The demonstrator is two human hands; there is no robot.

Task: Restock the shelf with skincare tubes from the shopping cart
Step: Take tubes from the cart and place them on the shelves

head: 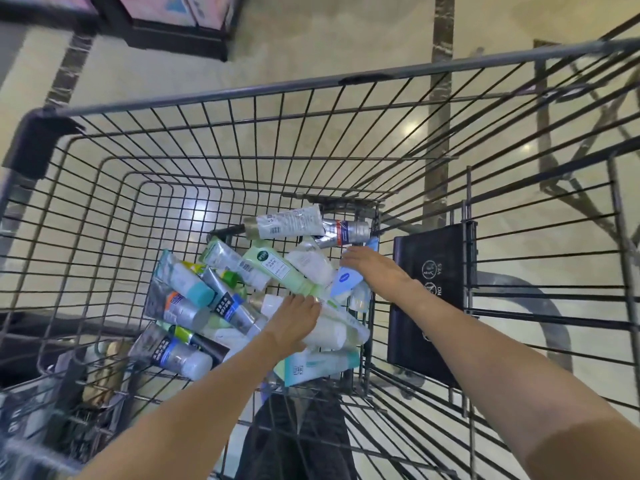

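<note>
now both hands (294, 320) on tubes (277, 271) lying crisscross in cart (221, 95).

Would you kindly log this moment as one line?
phase: reaching | left hand: on white plastic tube | right hand: over pile | grey wire shopping cart

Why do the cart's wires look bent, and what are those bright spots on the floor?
Head view: the wide-angle lens bows the cart rim and wires; the bright spots are glare from lamps on the glossy floor; the lower left corner is smeared by motion blur, while the tubes and both hands, left hand and right hand, stay fairly sharp.
</note>
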